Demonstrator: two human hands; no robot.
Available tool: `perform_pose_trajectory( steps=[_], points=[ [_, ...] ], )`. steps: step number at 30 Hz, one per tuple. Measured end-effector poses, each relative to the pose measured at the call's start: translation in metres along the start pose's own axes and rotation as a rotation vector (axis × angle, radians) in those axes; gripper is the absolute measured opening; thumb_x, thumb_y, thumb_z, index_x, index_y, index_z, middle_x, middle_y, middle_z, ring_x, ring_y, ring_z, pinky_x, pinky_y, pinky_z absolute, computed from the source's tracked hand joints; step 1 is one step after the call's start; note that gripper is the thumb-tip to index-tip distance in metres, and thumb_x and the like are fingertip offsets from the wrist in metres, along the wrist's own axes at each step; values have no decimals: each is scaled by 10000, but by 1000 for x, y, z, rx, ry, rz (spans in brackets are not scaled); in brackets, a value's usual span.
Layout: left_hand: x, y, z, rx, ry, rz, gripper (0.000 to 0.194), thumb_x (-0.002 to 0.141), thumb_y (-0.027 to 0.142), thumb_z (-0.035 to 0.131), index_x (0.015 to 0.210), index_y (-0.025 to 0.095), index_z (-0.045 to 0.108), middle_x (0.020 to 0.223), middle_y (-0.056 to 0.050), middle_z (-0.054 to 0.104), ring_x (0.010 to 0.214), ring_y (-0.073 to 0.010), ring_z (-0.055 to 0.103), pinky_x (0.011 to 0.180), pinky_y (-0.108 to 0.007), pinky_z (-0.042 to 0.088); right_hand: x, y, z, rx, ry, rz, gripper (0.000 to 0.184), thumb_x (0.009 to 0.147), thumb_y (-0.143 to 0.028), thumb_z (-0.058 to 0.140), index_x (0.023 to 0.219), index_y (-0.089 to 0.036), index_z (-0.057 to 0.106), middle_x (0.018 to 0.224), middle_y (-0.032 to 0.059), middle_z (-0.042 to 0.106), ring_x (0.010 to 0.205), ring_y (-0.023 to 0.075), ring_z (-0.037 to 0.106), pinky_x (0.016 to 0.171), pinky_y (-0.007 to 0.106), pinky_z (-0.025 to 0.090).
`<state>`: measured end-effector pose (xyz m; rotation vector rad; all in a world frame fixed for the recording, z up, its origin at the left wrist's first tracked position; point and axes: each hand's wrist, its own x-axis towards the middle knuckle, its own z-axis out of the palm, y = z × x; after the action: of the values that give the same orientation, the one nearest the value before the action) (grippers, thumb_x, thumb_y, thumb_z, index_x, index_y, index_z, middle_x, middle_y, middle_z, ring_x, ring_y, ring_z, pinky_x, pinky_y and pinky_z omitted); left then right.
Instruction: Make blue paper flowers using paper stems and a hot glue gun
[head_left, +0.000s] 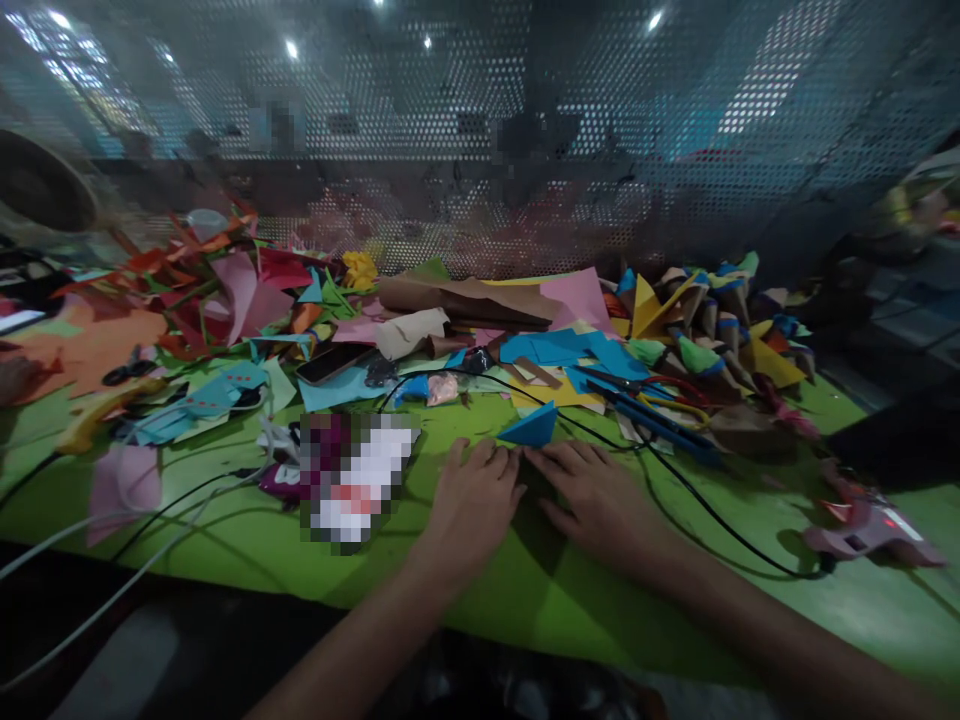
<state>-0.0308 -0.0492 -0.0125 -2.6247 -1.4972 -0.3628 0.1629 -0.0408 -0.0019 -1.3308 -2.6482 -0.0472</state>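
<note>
A folded piece of blue paper (531, 428) stands up in a pointed shape on the green table, just beyond my fingertips. My left hand (474, 492) is at its lower left edge, fingers bent and pressed down together. From the other side, my right hand (600, 495) reaches in, its index fingertip meeting the paper's lower edge close to the left index finger. Both hands appear to pinch or press the paper's base, though the grip is partly hidden under the fingers. A dark shadow fills the gap between the thumbs.
A blurred-out phone-like object (364, 485) lies left of my hands. Cut paper (551, 348), a dark phone (335, 362), scissors (656, 400) and folded paper pieces pile up behind. Black cable (712, 510) crosses to a pink glue gun (874, 530); a yellow one (112, 412) lies left.
</note>
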Motion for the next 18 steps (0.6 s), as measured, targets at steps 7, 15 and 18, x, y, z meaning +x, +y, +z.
perform_pose_trajectory(
  steps=[7,15,18],
  points=[
    [-4,1,0,-22,11,5,368,979,294,484,1316,175,572,1282,-79,669,1242,-273,537,1041,-501,379,-2,-3,-1,6,6,-7,508,879,-297,641,1360,-158,561,1208,130,655,1069,315,594,896,493,496],
    [-15,-10,-5,-123,-14,-41,441,989,335,454,1427,282,465,1438,-42,567,1344,-256,463,1110,-514,339,-8,8,1,146,85,8,501,925,-274,579,1418,-225,503,1237,126,644,1106,288,596,910,471,512],
    [-21,-18,-10,-154,-11,-112,498,986,301,453,1479,310,385,1509,-29,495,1380,-246,421,1121,-503,328,-12,18,4,201,149,48,493,946,-257,542,1432,-211,471,1260,136,634,1125,281,602,909,458,514]
  ],
)
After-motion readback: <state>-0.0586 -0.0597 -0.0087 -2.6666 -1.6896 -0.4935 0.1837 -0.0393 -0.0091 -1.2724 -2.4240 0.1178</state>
